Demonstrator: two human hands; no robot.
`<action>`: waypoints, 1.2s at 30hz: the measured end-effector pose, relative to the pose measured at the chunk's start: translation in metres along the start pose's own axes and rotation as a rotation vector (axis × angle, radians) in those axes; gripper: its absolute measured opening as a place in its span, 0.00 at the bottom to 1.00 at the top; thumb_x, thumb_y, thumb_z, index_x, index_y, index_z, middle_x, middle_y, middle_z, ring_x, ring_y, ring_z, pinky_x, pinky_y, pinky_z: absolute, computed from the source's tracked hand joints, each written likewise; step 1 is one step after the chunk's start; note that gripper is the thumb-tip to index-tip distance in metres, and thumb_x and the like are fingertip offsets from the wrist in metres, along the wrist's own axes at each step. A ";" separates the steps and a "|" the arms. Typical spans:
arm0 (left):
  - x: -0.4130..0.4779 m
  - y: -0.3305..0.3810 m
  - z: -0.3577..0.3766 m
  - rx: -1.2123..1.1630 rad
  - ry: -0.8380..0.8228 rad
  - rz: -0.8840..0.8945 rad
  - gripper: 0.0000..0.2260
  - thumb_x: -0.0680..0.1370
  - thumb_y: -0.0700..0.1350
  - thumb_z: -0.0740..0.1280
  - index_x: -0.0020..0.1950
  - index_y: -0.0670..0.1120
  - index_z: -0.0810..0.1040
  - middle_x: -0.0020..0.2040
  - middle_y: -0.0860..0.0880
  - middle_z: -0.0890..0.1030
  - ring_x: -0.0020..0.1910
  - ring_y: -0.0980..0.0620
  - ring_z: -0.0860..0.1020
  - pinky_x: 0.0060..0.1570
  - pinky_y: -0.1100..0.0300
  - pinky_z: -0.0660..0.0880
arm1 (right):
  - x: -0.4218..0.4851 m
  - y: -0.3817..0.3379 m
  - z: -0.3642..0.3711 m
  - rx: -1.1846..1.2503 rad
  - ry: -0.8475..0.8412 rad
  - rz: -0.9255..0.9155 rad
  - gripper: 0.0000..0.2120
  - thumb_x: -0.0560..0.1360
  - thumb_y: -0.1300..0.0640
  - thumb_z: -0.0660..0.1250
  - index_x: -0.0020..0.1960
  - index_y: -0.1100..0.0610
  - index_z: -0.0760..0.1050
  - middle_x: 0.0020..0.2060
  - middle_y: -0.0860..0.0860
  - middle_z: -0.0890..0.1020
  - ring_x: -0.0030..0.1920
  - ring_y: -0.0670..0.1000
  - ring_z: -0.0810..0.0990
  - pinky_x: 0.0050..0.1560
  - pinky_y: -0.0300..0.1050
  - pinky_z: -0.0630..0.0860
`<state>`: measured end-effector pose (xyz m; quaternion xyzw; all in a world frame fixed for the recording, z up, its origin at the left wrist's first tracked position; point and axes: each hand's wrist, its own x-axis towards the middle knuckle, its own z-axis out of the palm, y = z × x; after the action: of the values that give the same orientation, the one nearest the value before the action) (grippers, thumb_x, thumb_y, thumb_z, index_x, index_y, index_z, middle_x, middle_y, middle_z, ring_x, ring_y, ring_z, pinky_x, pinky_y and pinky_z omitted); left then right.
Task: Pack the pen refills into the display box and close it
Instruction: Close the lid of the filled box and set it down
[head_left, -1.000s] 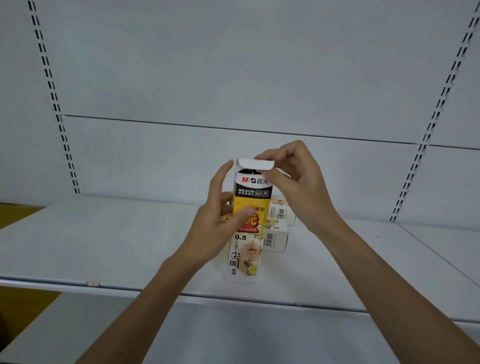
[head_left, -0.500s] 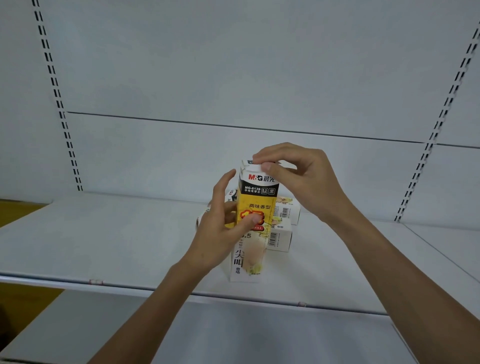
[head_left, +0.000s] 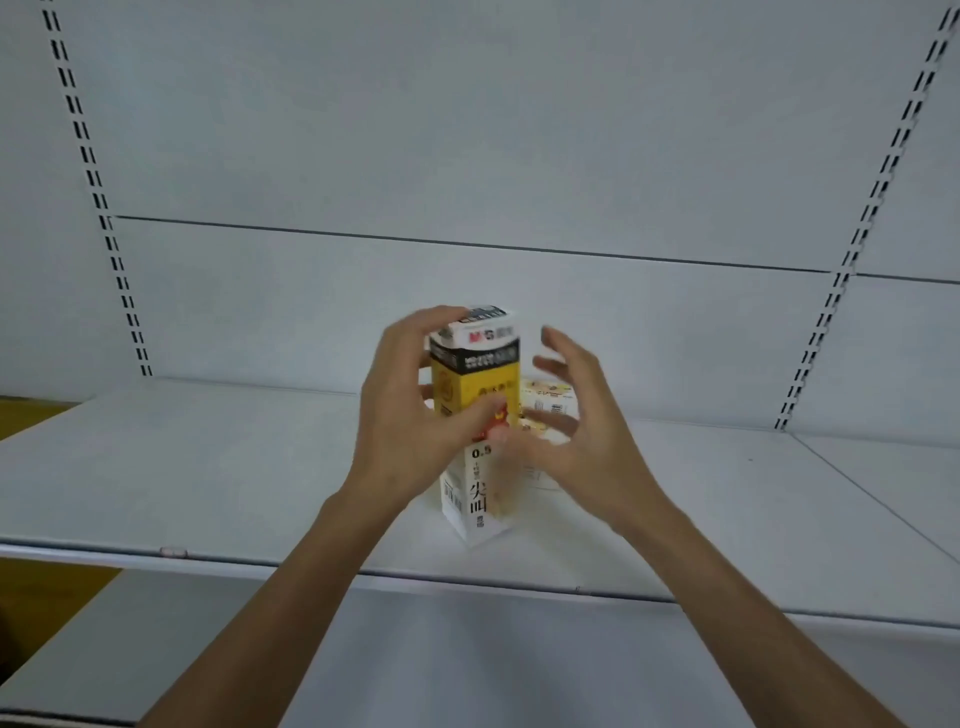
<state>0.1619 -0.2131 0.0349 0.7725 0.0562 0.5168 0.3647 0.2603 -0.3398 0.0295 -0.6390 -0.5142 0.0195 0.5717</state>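
Right hand lifted off box, cartons behind

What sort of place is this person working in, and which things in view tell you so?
Probably a shop, at retail shelving: a white shelf, slotted uprights on the back panel, and a barcoded display box with more small boxes behind it.

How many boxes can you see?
3: tall box gripped by the left hand; upper small box and lower small box stacked behind it. Hands may hide more.
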 end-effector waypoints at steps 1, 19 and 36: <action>0.000 0.000 -0.001 -0.001 0.082 -0.038 0.30 0.62 0.46 0.78 0.58 0.57 0.67 0.59 0.55 0.72 0.54 0.59 0.75 0.45 0.63 0.78 | -0.009 0.004 0.003 -0.047 -0.027 0.047 0.39 0.63 0.50 0.78 0.66 0.38 0.59 0.65 0.41 0.66 0.64 0.36 0.66 0.58 0.38 0.74; -0.039 -0.049 -0.031 0.363 -0.322 -0.661 0.49 0.62 0.52 0.77 0.74 0.47 0.50 0.72 0.48 0.64 0.66 0.48 0.68 0.63 0.54 0.64 | -0.027 0.041 -0.023 -0.362 -0.258 0.437 0.45 0.74 0.53 0.68 0.76 0.49 0.38 0.72 0.46 0.63 0.70 0.47 0.64 0.63 0.38 0.61; -0.013 -0.095 -0.026 0.023 -0.338 -0.620 0.40 0.59 0.41 0.80 0.65 0.57 0.65 0.54 0.59 0.76 0.54 0.53 0.77 0.55 0.59 0.72 | 0.009 0.061 -0.030 -0.306 -0.362 0.429 0.23 0.71 0.61 0.69 0.64 0.52 0.68 0.54 0.38 0.75 0.51 0.39 0.76 0.44 0.24 0.70</action>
<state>0.1618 -0.1371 -0.0287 0.7973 0.2327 0.2458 0.4997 0.3218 -0.3441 -0.0002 -0.7976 -0.4583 0.1754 0.3508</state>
